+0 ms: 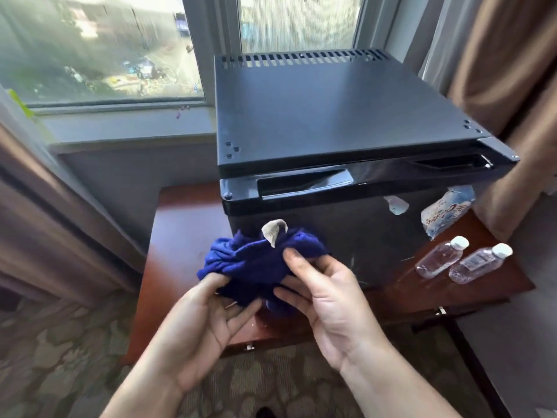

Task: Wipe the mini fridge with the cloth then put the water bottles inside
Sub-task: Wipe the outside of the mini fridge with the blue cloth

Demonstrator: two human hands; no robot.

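Note:
A black mini fridge [331,116] stands on a reddish wooden table [180,230], its door closed. In front of the door's lower left corner I hold a bunched blue cloth [250,267] with a white tag sticking up. My left hand [205,321] grips the cloth's left underside. My right hand [328,297] pinches its right side between thumb and fingers. Two clear water bottles [441,256] [479,263] with white caps lie on the table to the right of the fridge. The glossy door reflects the bottles.
A window and sill [126,128] lie behind and left of the fridge. Brown curtains [506,70] hang at both sides. The patterned carpet [60,357] spreads below the table's front edge. The table's right corner sits just past the bottles.

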